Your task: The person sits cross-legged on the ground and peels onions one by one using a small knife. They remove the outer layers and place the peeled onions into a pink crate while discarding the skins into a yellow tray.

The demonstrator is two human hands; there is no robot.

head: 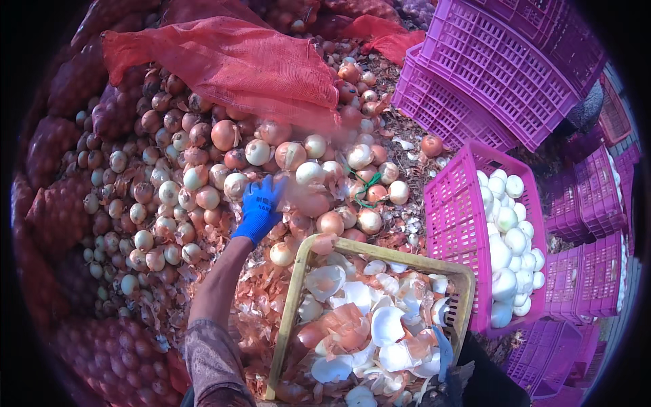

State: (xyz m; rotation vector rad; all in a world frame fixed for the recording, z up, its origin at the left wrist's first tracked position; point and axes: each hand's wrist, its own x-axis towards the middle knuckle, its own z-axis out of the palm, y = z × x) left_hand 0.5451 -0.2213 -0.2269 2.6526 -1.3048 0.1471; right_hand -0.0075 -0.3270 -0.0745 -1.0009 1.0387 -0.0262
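Observation:
My left hand [262, 206], in a blue work glove bearing writing, reaches over a heap of unpeeled onions [208, 197]. Its fingers are apart beside a pale onion [235, 186], and I make out nothing gripped in them. Blur covers the onions just to its right. Nearer to me, a yellowish plastic crate [291, 310] holds onion skins, white outer layers [387, 325] and a few onions. At its lower right corner lie a curved blue-grey strip [444, 351], possibly a blade, and a dark frayed shape [454, 381]. Whether that shape is my right hand, I cannot tell.
A pink crate [450, 219] of peeled white onions [513, 241] stands right of the yellowish one. Stacked purple crates [498, 66] rise behind it, with more crates [585, 274] farther right. Red mesh sacking [224, 61] covers the heap's far side. Filled onion sacks [112, 356] line the left.

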